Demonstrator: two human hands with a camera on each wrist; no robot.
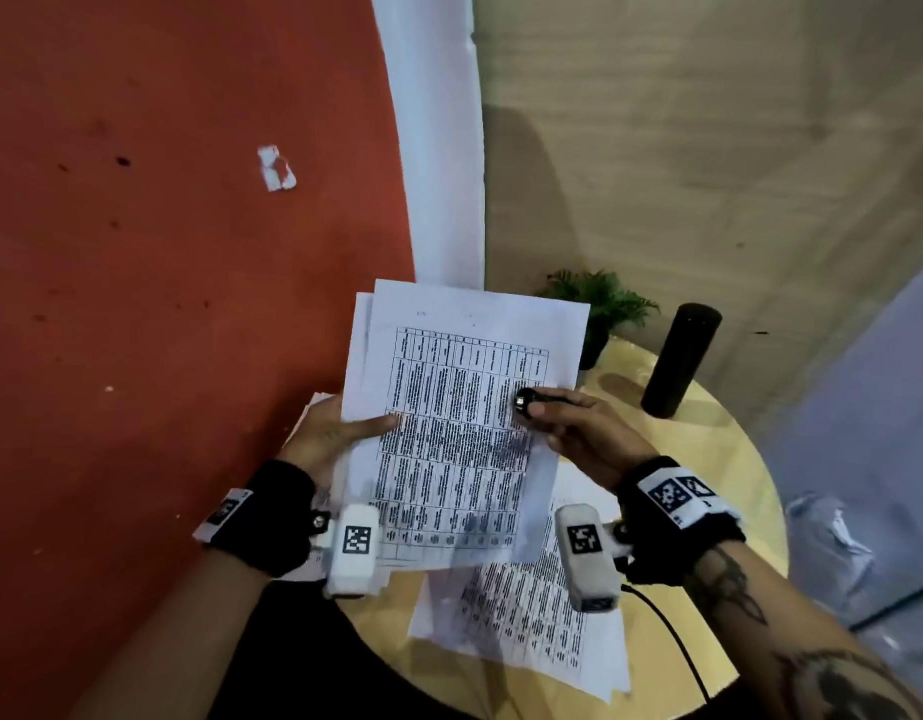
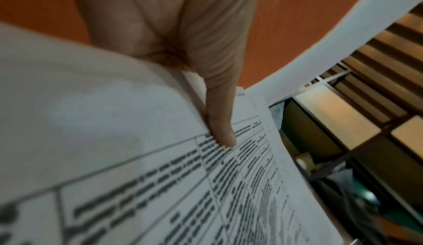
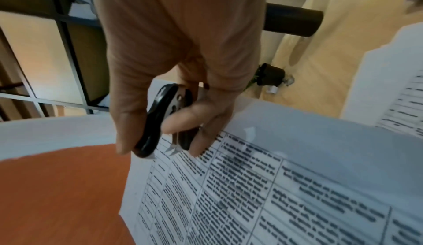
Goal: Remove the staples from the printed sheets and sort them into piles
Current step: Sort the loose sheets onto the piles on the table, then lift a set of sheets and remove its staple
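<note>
1. Right hand (image 1: 578, 433) fingers (image 3: 181, 122) curl around a black staple remover (image 3: 158, 122), its claws over the sheets (image 1: 459, 423)
2. Left hand (image 1: 334, 433) pinches the sheets' left edge, thumb (image 2: 219, 118) on top, lifted above the table (image 1: 719, 459)
3. More pages (image 1: 526, 631) lie on the table below

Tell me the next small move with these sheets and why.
Probably find the staple: none shows from the head view. The left hand holds the printed sheets aloft, and the right hand already grips the staple remover over the page.
</note>
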